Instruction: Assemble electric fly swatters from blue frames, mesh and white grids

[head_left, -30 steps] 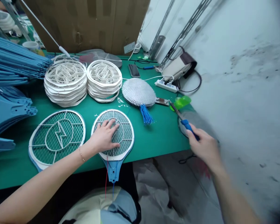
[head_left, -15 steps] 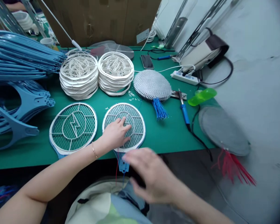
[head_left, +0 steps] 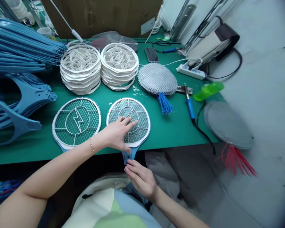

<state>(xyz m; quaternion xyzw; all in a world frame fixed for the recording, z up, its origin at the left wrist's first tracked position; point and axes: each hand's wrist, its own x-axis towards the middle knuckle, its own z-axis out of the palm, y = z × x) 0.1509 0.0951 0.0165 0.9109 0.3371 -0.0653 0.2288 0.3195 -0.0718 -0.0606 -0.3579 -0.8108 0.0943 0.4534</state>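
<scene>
My left hand [head_left: 120, 133] lies with spread fingers on the mesh head of an electric mosquito racket [head_left: 142, 114]; its thumb reaches down to the blue handle stub. The racket has a white ring with a lightning design, and its stub juts over the table edge. Just below the stub, my right hand [head_left: 142, 179] has its fingers pressed together around the thin wires, mostly hidden; a trace of red shows at the fingertips. To the left lies a second racket head [head_left: 76, 122] with the same white ring.
Behind are two stacks of white rings [head_left: 80, 71] [head_left: 120, 68], and silver mesh discs [head_left: 157, 78] with blue wires. Blue racket frames [head_left: 26, 95] crowd the left. On the right are a soldering iron [head_left: 190, 107], a green holder [head_left: 209, 91], a power strip [head_left: 191, 72] and grey mesh discs [head_left: 228, 125] with red wires.
My right hand has come in to the lower end of the handle stub and closed there. My left hand has shifted slightly, its thumb now nearer the stub. The view has tilted down a little.
</scene>
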